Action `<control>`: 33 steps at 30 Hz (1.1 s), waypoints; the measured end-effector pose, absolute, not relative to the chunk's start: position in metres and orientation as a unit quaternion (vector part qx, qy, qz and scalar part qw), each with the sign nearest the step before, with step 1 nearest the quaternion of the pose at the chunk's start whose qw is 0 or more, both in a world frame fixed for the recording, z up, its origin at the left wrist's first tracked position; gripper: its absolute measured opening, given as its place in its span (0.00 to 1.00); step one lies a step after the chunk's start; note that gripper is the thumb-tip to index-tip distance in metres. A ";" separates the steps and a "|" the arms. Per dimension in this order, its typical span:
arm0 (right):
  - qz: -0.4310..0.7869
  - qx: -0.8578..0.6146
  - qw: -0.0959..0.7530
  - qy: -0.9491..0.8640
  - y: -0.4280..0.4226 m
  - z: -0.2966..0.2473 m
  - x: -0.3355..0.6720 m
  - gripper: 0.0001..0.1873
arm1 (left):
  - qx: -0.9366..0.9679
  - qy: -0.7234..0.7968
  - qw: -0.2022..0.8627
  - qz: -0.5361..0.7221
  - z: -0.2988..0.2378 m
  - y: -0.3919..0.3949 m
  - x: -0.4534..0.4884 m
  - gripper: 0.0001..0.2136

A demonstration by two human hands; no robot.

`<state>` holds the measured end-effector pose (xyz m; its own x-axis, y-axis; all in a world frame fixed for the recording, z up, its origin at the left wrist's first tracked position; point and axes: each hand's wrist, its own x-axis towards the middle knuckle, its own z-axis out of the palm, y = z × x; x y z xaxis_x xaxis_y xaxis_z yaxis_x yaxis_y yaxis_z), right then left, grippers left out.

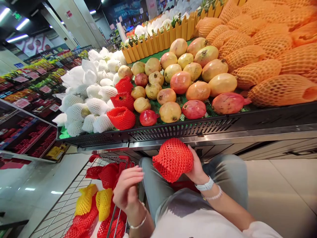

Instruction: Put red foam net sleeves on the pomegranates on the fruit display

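Note:
My right hand [196,168] is closed around a fruit wrapped in a red foam net [172,159], held low in front of the display shelf edge [198,127]. My left hand [127,190] hovers over the shopping cart's rim [116,215] with fingers loosely curled and nothing in it. The cart holds several red foam nets [109,173] and yellow foam nets [104,201]. On the shelf lie many bare pomegranates [180,82], and three red-netted ones [122,117] sit at their left.
White-netted fruit [89,105] is piled at the shelf's left, orange-netted fruit [267,69] at its right. A yellow picket divider [158,41] stands behind. Shelves of packaged goods [29,99] line the aisle on the left, with a shiny floor [37,188].

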<state>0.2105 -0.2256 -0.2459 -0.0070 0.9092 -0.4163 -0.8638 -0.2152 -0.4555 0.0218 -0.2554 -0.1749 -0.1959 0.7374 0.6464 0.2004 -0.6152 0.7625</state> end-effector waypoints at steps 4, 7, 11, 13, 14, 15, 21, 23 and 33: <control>0.737 -0.303 0.602 -0.048 -0.227 -0.240 0.203 0.22 | 0.607 0.310 0.234 0.693 -0.209 -0.237 0.043 0.35; 0.749 -0.289 0.593 -0.058 -0.229 -0.235 0.192 0.21 | 0.638 0.318 0.366 0.599 -0.226 -0.231 0.059 0.42; 0.746 -0.282 0.600 -0.065 -0.230 -0.234 0.184 0.21 | 0.656 0.330 0.351 0.581 -0.227 -0.234 0.064 0.34; 0.738 -0.287 0.607 -0.068 -0.230 -0.236 0.181 0.22 | 0.639 0.344 0.345 0.596 -0.229 -0.234 0.065 0.35; 0.730 -0.295 0.613 -0.069 -0.230 -0.237 0.180 0.23 | 0.623 0.354 0.346 0.606 -0.232 -0.233 0.065 0.36; 0.719 -0.304 0.621 -0.072 -0.231 -0.238 0.179 0.23 | 0.606 0.368 0.350 0.613 -0.237 -0.231 0.066 0.36; 0.630 -0.345 0.674 -0.173 -0.235 -0.237 0.175 0.27 | 0.307 0.470 0.474 0.678 -0.267 -0.215 0.078 0.28; 0.585 -0.375 0.671 -0.259 -0.235 -0.239 0.176 0.30 | 0.200 0.456 0.552 0.669 -0.266 -0.215 0.083 0.28; 0.397 -0.435 0.606 -0.534 -0.221 -0.250 0.183 0.57 | 0.178 0.444 0.623 0.619 -0.260 -0.229 0.084 0.24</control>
<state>0.1830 -0.2213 -0.2505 0.1130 0.9464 0.3027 -0.0171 0.3065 -0.9517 0.0843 -0.2292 -0.2597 -0.1608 0.9293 -0.3324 -0.6124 0.1702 0.7720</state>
